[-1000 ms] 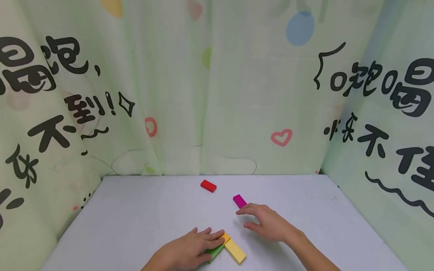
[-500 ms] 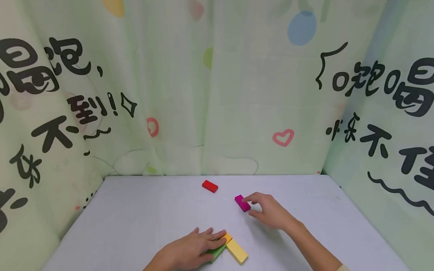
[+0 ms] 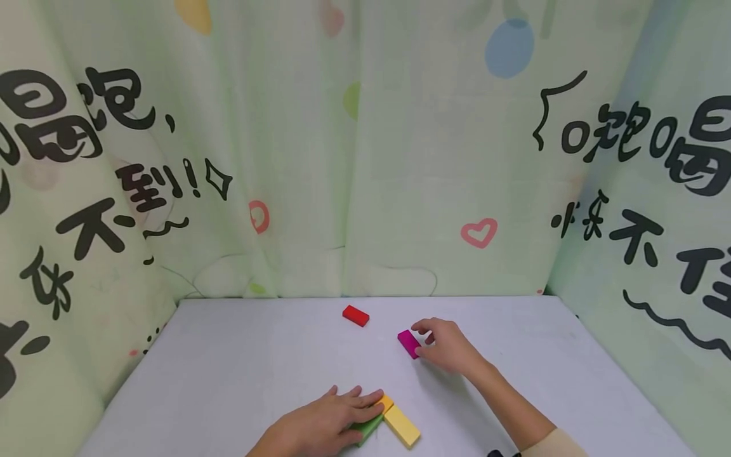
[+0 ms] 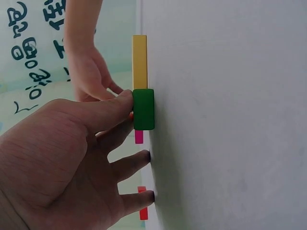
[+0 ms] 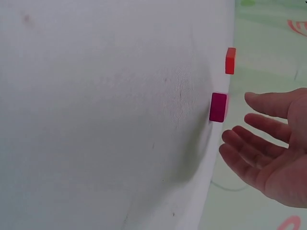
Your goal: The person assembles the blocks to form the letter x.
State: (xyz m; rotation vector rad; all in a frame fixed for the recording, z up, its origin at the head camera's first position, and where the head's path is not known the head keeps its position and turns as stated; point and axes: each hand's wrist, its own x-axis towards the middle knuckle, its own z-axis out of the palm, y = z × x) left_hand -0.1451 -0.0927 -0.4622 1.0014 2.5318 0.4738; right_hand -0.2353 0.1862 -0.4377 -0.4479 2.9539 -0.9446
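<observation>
With fingers spread, my left hand (image 3: pixel 320 424) rests on a green block (image 3: pixel 370 430) and an orange block (image 3: pixel 388 402), partly covering both. In the left wrist view, the thumb lies against the green block (image 4: pixel 144 109). A pale yellow block (image 3: pixel 402 426) extends at an angle from the orange one, toward the near right. Farther back, my right hand (image 3: pixel 447 346) hovers beside a magenta block (image 3: pixel 407 343), its thumb tip overlapping the block's right edge in the head view. The right wrist view shows a gap between thumb and fingers, with the magenta block (image 5: pixel 218 107) in front of them.
A red block (image 3: pixel 356 315) lies near the back of the white table (image 3: pixel 240 362), left of the magenta one. Printed curtains (image 3: pixel 400 190) stand behind the table and along both sides. A small dark object (image 3: pixel 494 453) shows at the bottom edge by the right sleeve (image 3: pixel 554 444).
My right hand has moved farther back to the magenta block's right side, uncovering more of it. The left hand keeps its place on the green and orange blocks.
</observation>
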